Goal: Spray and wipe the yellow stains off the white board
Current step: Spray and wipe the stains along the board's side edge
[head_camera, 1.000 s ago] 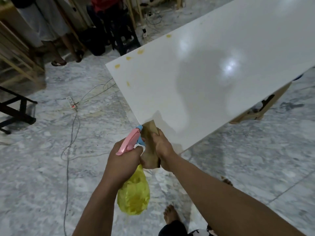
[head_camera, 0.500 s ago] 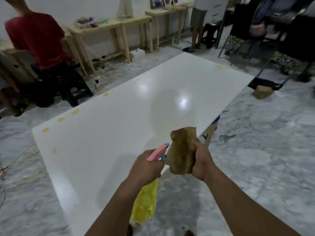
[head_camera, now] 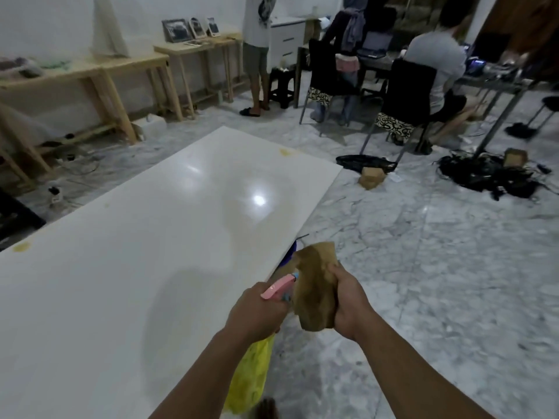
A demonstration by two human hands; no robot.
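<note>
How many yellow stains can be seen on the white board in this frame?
3. One stain at the left edge, a faint one further along that side, one near the far corner of the white board. Others may be out of frame or lost in glare.

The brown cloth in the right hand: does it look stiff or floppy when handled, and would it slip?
Probably floppy: the brown cloth is bunched and folded in the right hand, its top corner standing only loosely. Likely light, since the grip holds it in the air with no visible strain. Slipping seems unlikely, as the fingers wrap well round the bundle; whether it is damp cannot be told.
</note>
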